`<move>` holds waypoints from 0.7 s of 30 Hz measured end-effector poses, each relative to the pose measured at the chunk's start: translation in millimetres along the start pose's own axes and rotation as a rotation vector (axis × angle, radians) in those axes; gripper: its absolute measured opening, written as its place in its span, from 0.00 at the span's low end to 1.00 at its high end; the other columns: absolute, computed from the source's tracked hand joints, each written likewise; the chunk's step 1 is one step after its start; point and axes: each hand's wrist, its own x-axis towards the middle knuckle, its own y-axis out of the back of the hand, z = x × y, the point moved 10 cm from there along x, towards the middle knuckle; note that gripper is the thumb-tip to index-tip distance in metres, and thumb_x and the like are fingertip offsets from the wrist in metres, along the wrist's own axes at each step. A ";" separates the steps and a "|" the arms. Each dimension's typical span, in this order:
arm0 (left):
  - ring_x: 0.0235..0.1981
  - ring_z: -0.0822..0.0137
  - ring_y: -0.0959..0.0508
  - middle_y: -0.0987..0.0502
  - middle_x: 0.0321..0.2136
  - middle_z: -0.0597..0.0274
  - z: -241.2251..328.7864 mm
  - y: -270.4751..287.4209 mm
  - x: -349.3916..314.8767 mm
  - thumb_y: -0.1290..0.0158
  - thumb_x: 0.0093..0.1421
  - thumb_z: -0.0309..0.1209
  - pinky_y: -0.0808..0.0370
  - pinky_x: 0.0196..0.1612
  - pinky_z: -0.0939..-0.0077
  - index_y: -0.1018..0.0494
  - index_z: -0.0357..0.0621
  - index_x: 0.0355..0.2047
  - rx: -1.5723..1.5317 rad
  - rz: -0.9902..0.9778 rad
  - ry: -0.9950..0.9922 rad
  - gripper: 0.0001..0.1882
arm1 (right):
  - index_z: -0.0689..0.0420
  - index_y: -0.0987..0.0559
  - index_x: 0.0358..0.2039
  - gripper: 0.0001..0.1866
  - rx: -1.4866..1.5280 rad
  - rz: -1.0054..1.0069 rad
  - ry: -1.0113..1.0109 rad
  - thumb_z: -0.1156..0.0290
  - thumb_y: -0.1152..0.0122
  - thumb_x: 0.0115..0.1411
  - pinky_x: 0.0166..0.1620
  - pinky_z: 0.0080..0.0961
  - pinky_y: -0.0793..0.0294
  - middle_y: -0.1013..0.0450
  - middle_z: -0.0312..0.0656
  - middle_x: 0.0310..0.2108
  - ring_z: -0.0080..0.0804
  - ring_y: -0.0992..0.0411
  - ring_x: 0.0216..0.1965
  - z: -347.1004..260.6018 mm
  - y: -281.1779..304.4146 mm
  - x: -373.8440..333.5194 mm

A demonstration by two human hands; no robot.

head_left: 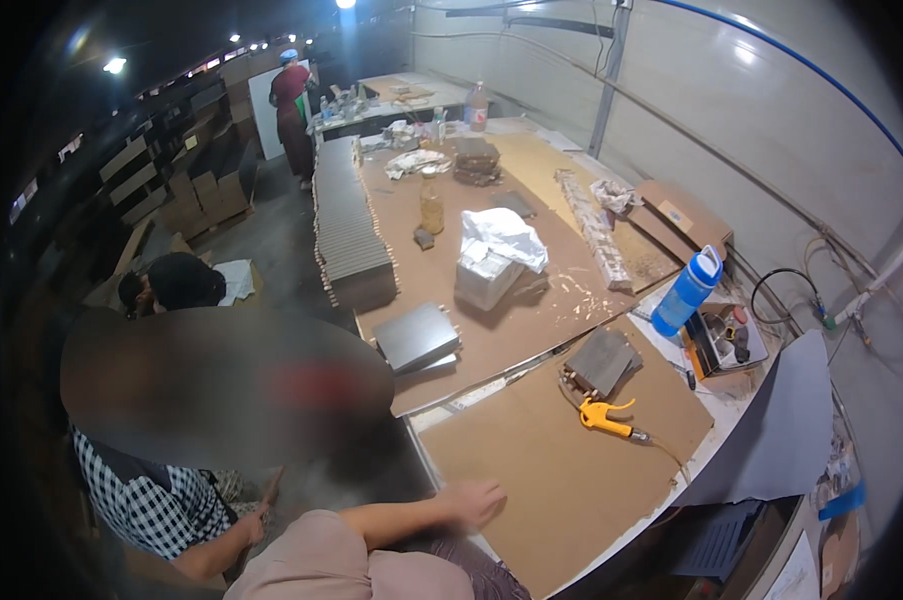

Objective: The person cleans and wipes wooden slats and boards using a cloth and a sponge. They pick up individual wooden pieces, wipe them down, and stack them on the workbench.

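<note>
My left hand (pixel 474 502) rests on the near left edge of the brown board (pixel 541 480) that covers the near worktable. It looks slightly blurred, with loosely bent fingers and nothing seen in them. My right hand does not show. Farther along the board lies a yellow air blow gun (pixel 608 418) with a hose running off to the right. Just behind it sits a small stack of dark grey plates (pixel 603 362). Across the gap, on the far table, are more grey plates (pixel 416 338).
A long row of upright grey plates (pixel 351 225) lines the far table's left edge. A white-wrapped block (pixel 491 270) stands mid-table. On the right are a blue bottle (pixel 687 290) and a box of small items (pixel 728 338). A person in a checked shirt (pixel 146 500) is close at left.
</note>
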 end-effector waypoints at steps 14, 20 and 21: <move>0.26 0.48 0.29 0.27 0.25 0.51 -26.9 -32.6 12.3 0.46 0.53 0.27 0.36 0.27 0.52 0.28 0.43 0.27 0.098 0.002 -0.103 0.03 | 0.66 0.26 0.52 0.21 1.534 -0.231 0.000 0.63 0.58 0.72 0.59 0.46 0.33 0.27 0.48 0.45 0.44 0.30 0.50 -124.3 101.3 -6.4; 0.36 0.58 0.23 0.23 0.34 0.57 -45.5 -28.7 16.7 0.44 0.59 0.25 0.26 0.38 0.61 0.25 0.41 0.41 -0.152 0.075 -0.112 0.09 | 0.68 0.39 0.67 0.39 2.303 -0.709 -0.017 0.44 0.65 0.72 0.75 0.50 0.60 0.41 0.58 0.68 0.54 0.47 0.71 -211.5 118.2 -52.6; 0.36 0.56 0.22 0.23 0.34 0.54 -48.8 -29.4 17.6 0.43 0.58 0.25 0.26 0.38 0.61 0.25 0.40 0.42 -0.266 0.111 -0.048 0.11 | 0.68 0.40 0.68 0.41 2.299 -0.699 -0.076 0.42 0.65 0.71 0.75 0.50 0.61 0.43 0.58 0.69 0.54 0.49 0.72 -213.0 119.0 -58.5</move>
